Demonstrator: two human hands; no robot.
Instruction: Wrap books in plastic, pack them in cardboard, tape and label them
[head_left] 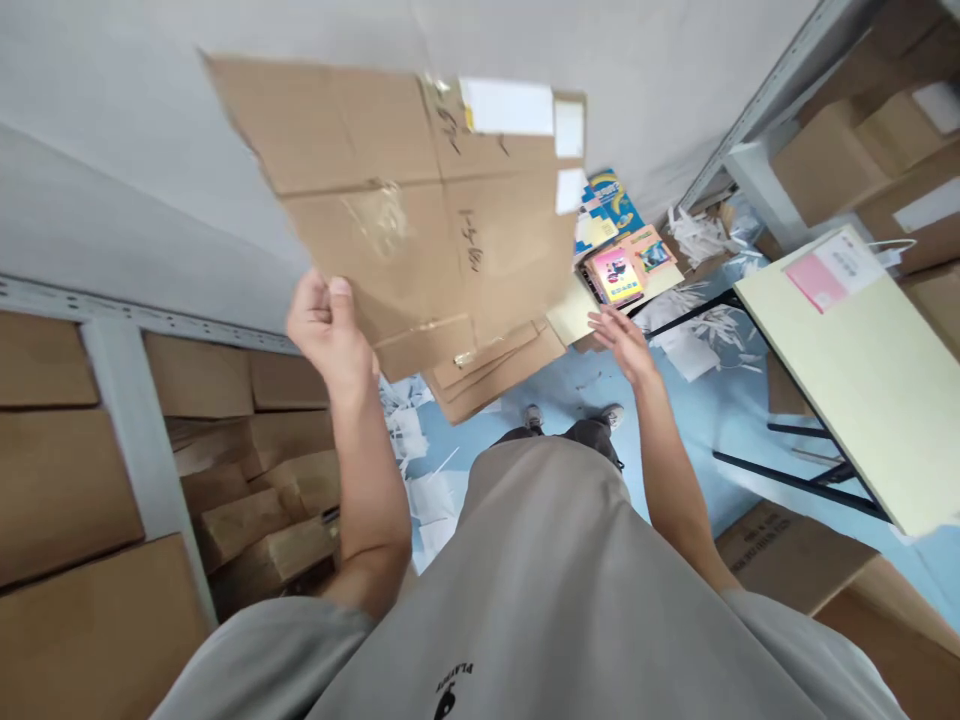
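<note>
My left hand (334, 325) grips the lower left edge of a large flattened cardboard box (390, 230), its thumb on the near face. The cardboard is held up and tilted, with creases, clear tape, handwriting and white labels on it. My right hand (624, 342) is apart from the cardboard, fingers stretched out, close to a small stack of colourful printed packs (616, 275). Below the raised piece lie more flat cardboard sheets (499, 375). Blue printed booklets (613, 203) lie behind the packs, partly hidden by the cardboard.
Shelves with brown boxes (67, 450) stand on the left, and more boxes (832, 160) fill a rack at upper right. A pale table (862, 370) bears a pink and white sheet. Paper scraps (431, 500) litter the blue floor. A large carton (795, 555) sits at lower right.
</note>
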